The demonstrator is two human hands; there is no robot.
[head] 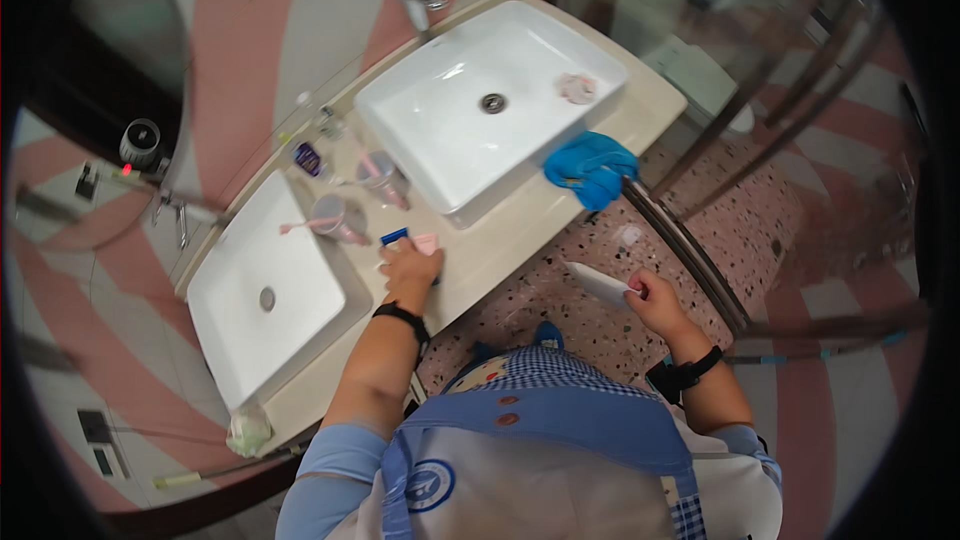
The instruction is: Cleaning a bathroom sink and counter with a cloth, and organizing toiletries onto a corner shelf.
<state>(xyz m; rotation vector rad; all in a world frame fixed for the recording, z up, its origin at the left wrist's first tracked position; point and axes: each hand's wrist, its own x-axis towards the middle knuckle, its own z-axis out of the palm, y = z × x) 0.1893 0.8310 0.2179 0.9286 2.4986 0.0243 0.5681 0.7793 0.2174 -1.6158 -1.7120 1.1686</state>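
My left hand [411, 270] is over the countertop between the two basins, its fingers at a small blue item [394, 235] and a pale pink item [426, 243]. The palm hides part of both, so whether they are gripped is unclear. My right hand [658, 304] is over the floor in front of the counter, pinching a thin, flat white piece [600, 285], perhaps paper or cloth. Beyond my left hand, two clear cups [337, 216] stand on the counter, with pink toothbrushes [309, 224].
White basins flank the cups: a large one [465, 142] holding a crumpled pinkish item [577, 88], and another [247, 307]. A blue cloth [591, 169] hangs at the counter [502, 262] edge near a metal-framed glass door [686, 251]. A purple-labelled packet [307, 158] lies by the wall.
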